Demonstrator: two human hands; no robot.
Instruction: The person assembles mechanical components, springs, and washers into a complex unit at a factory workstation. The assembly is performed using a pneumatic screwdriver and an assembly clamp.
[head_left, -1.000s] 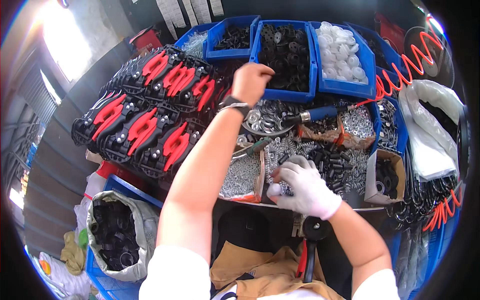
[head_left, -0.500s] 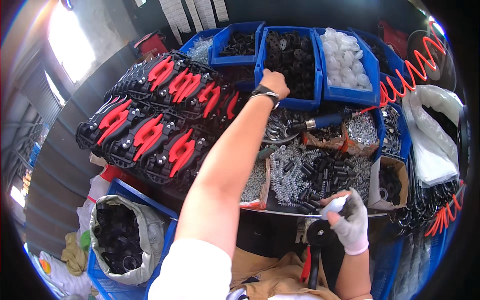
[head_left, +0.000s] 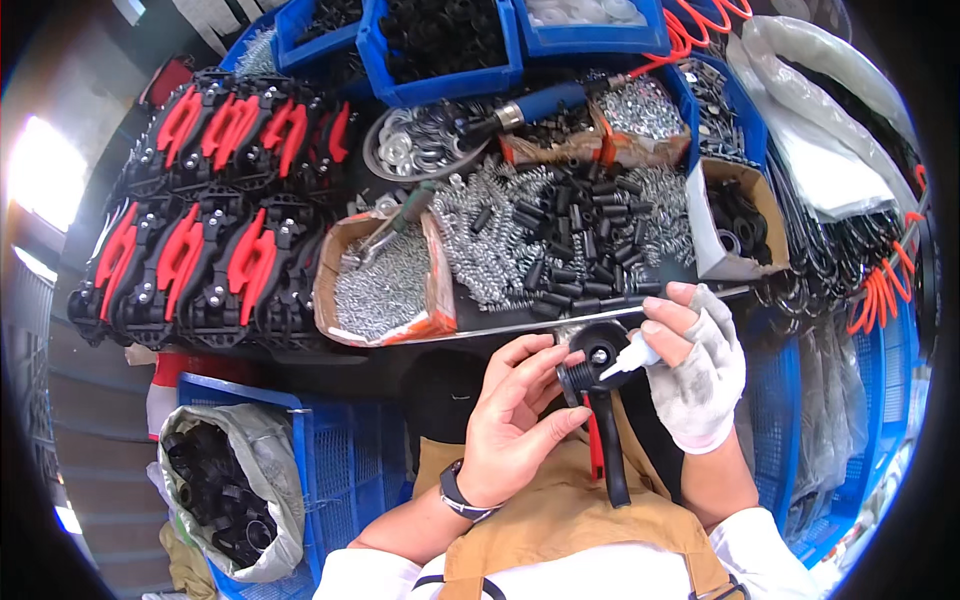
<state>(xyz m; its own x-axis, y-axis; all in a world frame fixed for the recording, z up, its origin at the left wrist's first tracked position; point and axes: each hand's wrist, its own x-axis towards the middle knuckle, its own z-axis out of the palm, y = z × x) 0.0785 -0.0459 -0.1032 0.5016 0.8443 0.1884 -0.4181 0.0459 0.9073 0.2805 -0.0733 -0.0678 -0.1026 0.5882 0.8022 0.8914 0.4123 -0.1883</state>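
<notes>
The left hand (head_left: 515,410), bare, closes its fingers around the round head of a black clamp part (head_left: 598,385) with a red strip along its handle, holding it just above the lap. The right hand (head_left: 695,370), in a white fingerless glove, pinches a small white nozzle bottle (head_left: 632,357) with its tip touching the top of that head. Judging by this, the piece is mid-assembly: a drop is going on, and the part looks not yet finished. Beyond the hands, a cardboard box of small screws (head_left: 385,290) and a heap of springs and black sleeves (head_left: 560,235) lie on the bench. To the left, rows of finished red-and-black clamps (head_left: 215,225) are stacked. Farthest off stand blue bins (head_left: 440,45) of black parts.
</notes>
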